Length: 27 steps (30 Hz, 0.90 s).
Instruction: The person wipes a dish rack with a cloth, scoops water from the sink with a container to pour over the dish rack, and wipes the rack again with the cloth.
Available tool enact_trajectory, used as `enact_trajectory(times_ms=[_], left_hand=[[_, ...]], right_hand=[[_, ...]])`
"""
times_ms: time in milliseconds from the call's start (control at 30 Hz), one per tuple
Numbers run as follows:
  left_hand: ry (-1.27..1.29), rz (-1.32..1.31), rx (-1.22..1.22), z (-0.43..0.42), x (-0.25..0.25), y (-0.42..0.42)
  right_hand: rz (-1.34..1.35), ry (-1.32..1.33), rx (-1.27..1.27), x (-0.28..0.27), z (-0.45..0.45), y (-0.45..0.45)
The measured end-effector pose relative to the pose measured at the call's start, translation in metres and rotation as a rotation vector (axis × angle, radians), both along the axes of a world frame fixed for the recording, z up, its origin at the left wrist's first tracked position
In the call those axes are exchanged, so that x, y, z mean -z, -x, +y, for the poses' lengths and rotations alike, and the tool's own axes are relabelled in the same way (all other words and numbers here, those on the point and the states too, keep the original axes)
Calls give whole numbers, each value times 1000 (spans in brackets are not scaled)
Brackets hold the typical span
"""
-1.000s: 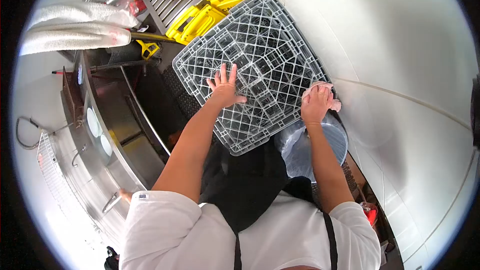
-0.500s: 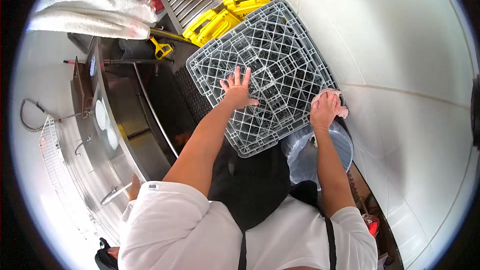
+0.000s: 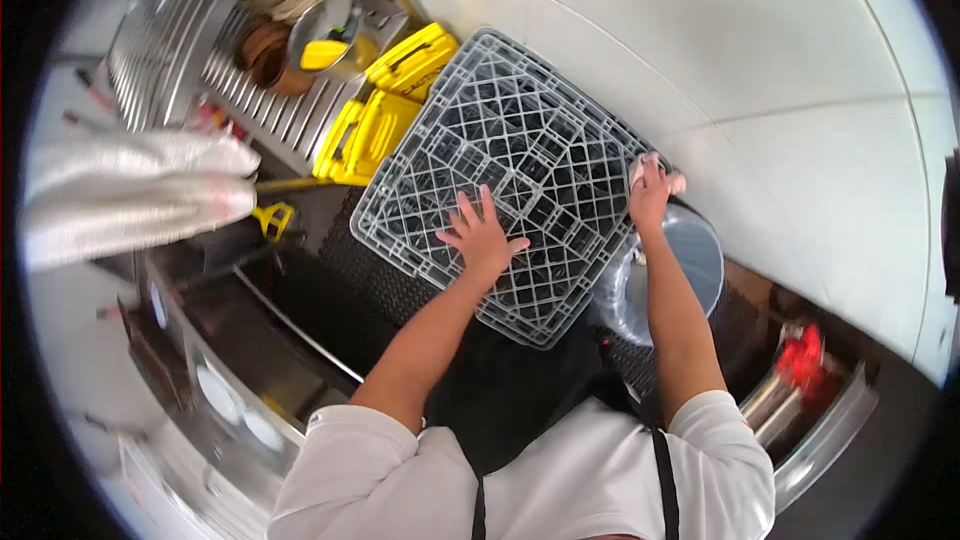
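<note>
A grey plastic lattice rack [image 3: 520,175] stands in front of me, its crossed ribs facing up and dark openings between them. My left hand [image 3: 482,238] lies on the lattice near the front edge, fingers spread and nothing held. At the rack's right corner my right hand [image 3: 650,195] is closed on a pinkish cloth [image 3: 672,182], pressed at the rim. Part of the cloth is hidden under the fingers. Just below that hand is a round bin with a clear liner [image 3: 700,275], partly covered by my right forearm.
Folded yellow caution signs [image 3: 375,130] lean at the rack's far left side. Behind them, a slatted metal shelf [image 3: 290,120] holds a metal container and brown bowls. White towels [image 3: 140,190] hang left, above a steel sink [image 3: 290,360]. A white wall [image 3: 740,40] runs along the right.
The view has swung, so the rack appears turned and further left. My left hand stays spread on the lattice, now nearer its front edge. The right hand still grips the cloth at the corner.
</note>
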State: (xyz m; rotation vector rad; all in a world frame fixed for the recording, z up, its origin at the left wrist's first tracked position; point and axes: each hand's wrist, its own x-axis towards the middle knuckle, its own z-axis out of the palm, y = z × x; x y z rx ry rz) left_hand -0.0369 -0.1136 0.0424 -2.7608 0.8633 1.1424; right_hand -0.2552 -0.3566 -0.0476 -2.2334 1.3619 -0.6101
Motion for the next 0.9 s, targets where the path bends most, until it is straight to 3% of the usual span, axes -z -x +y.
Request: enact_trajectory(times_ms=[67, 100, 133, 167, 200, 267, 333, 400, 433, 467, 533, 567, 633, 700, 767, 833, 900], left_hand=[[41, 6, 28, 5, 12, -3], [61, 13, 41, 9, 14, -2], [47, 28, 58, 8, 10, -3], [37, 63, 59, 5, 2, -7], [21, 92, 59, 4, -8, -11], [-41, 132, 82, 1, -16, -15], [-2, 187, 147, 10, -16, -25], [74, 271, 217, 21, -29, -43], [303, 309, 249, 34, -4, -59], [511, 266, 388, 49, 19, -75], [611, 197, 477, 73, 3, -100], [595, 131, 502, 83, 1, -111], [340, -198, 791, 101, -21, -123], [308, -197, 862, 120, 14, -147], [392, -163, 916, 130, 34, -163], [242, -147, 927, 121, 22, -155], [131, -145, 931, 115, 15, -150]], right_hand=[[-177, -136, 200, -35, 29, -11], [-221, -336, 94, -20, 39, -1], [-25, -210, 75, -33, 68, -7], [-66, -309, 144, -22, 98, -16], [-175, -565, 112, -44, 131, -33], [-150, -230, 105, -38, 194, -50], [-244, -231, 186, -41, 240, -66], [-256, -635, 332, -88, 268, -86], [-355, -313, 178, -54, 282, -88], [-306, -240, -8, -52, 282, -88], [-249, -281, -33, -63, 292, -100], [-254, -115, -9, -55, 296, -106], [-310, -147, 126, -46, 301, -120], [-329, -24, 164, -34, 306, -128], [-387, -78, 229, -37, 314, -135], [-506, 106, 413, -63, 320, -149], [-377, 67, 485, -100, 335, -155]])
